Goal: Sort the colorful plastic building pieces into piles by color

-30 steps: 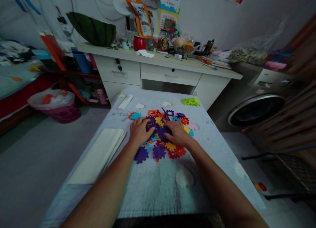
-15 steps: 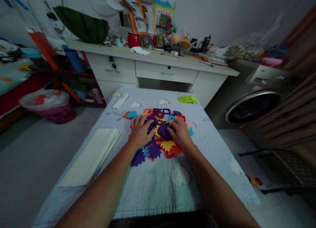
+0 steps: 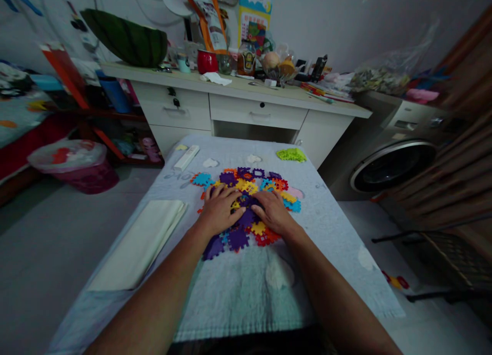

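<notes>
A heap of toothed plastic building tiles in purple, yellow, red, orange and blue lies on the cloth-covered table (image 3: 326, 252). My left hand (image 3: 220, 211) rests on the heap's left side, fingers spread. Opposite it, my right hand (image 3: 274, 211) lies over the right side with its fingers stretched out. Between my thumbs is a purple tile (image 3: 246, 219). Another purple tile (image 3: 238, 239) and a yellow tile (image 3: 259, 228) sit nearer to me. Both palms and fingers cover part of the heap.
A folded cream cloth (image 3: 140, 244) lies at the left edge, with a white remote-like object (image 3: 186, 158) beyond it. A bright green item (image 3: 291, 155) lies at the far right. Behind stands a white desk (image 3: 246, 91); a washing machine (image 3: 361, 139) is to the right.
My right hand has shifted slightly left and my left hand slightly down over the heap. Yellow tiles behind my hands are more exposed, and some purple tiles have moved.
</notes>
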### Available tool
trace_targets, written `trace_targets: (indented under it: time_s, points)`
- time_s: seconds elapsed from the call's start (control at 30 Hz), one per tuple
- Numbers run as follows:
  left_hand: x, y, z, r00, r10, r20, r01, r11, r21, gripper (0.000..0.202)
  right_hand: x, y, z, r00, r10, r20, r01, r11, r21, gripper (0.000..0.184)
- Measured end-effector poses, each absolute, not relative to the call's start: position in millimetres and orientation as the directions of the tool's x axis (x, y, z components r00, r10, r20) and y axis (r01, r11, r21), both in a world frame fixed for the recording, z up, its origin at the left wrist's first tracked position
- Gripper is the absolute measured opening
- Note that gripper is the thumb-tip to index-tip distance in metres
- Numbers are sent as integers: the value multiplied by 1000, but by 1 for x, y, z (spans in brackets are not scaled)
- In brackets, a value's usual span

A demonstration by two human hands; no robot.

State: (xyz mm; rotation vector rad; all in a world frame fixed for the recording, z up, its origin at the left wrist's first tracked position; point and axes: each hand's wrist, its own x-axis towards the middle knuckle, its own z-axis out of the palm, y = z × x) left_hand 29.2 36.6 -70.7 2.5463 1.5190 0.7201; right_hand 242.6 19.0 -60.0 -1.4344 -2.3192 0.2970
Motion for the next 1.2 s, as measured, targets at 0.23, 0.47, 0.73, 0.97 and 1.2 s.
trace_targets:
  time_s: [0.23, 0.47, 0.73, 0.97, 1.2]
  points:
    - [23, 37, -77, 374, 880, 292, 827, -459, 324, 65, 256, 23, -59, -193, 935, 298, 921, 278, -272, 26]
    - [15, 43, -71, 236, 869, 434, 845, -404, 350, 35, 231, 9, -54, -509, 810, 291, 723, 586, -365, 29]
    - [11, 41, -75, 257, 906, 337, 878, -364, 310, 41, 249, 22, -59, -123, 932, 340, 938, 221, -267, 24]
    - [11, 43, -76, 243, 879, 411, 843, -401, 359, 35, 243, 14, -53, -192, 922, 336, 915, 292, -279, 23]
    - [10, 44, -82, 221, 909, 354, 875, -345, 340, 36, 257, 23, -62, -192, 917, 350, 873, 322, -365, 32]
